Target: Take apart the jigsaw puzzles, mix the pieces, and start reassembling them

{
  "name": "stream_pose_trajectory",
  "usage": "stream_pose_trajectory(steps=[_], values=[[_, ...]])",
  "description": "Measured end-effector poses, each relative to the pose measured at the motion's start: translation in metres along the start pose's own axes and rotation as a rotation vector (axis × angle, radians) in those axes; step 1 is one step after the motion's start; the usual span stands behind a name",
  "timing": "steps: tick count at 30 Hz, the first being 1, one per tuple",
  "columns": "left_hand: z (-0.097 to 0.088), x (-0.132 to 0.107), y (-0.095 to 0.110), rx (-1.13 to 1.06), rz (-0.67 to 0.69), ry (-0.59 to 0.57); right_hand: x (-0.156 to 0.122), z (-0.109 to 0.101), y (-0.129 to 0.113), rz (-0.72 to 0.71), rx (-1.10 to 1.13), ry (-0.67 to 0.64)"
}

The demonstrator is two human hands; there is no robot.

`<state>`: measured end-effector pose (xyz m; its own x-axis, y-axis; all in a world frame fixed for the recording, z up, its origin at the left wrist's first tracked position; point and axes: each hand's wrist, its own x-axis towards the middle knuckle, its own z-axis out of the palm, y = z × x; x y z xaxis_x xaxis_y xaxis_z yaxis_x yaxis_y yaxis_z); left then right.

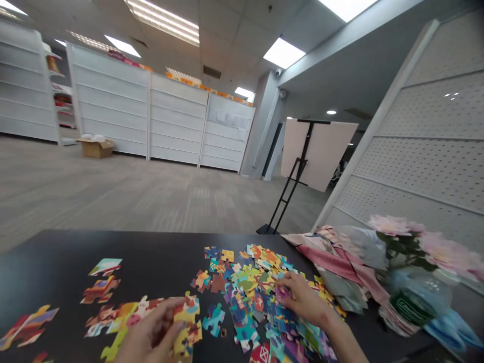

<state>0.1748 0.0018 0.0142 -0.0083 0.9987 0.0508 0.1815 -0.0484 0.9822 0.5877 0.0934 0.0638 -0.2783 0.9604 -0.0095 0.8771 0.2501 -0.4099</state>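
A black table (151, 252) carries a heap of loose coloured puzzle pieces (249, 287) at its middle right. My left hand (151, 333) is low at the front, fingers closed on a joined cluster of yellow and red pieces (187, 322). My right hand (302, 300) rests on the heap, fingers curled and pinching a small piece I cannot make out. Joined strips of pieces (113, 315) lie left of my left hand, and single groups (100, 288) sit further left.
Folded pink cloth (333, 262) and a vase of pink flowers (416, 282) stand at the table's right end. Behind are a black easel stand (291, 176), white pegboard panels (423, 151), white shelving (151, 121) and a cardboard box (96, 147) on the floor.
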Motion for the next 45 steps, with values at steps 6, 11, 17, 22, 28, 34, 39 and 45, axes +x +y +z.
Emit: stream_pose_trajectory(steps=[6,11,17,22,28,34,39,45], values=[[-0.007,0.059,0.046,0.25,0.159,-0.093,0.021,-0.016,0.007,-0.055,0.143,0.011],[0.059,0.082,0.064,0.306,0.235,-0.242,0.033,-0.019,0.002,-0.088,0.333,0.025],[0.089,0.068,0.071,0.453,0.358,-0.244,0.032,-0.006,-0.037,-0.042,0.581,0.195],[0.061,0.071,0.065,0.54,0.324,-0.238,0.03,-0.017,-0.033,0.034,0.556,0.348],[0.06,0.077,0.055,0.627,0.326,-0.281,0.018,-0.02,0.002,0.147,0.283,0.443],[0.107,0.081,0.064,0.67,0.404,-0.495,-0.013,0.019,-0.03,0.02,0.134,0.217],[0.119,0.081,0.069,0.742,0.458,-0.538,-0.048,0.052,-0.013,-0.141,-0.018,0.303],[0.095,0.077,0.062,0.867,0.436,-0.476,-0.038,0.052,0.01,-0.062,-0.06,0.474]])
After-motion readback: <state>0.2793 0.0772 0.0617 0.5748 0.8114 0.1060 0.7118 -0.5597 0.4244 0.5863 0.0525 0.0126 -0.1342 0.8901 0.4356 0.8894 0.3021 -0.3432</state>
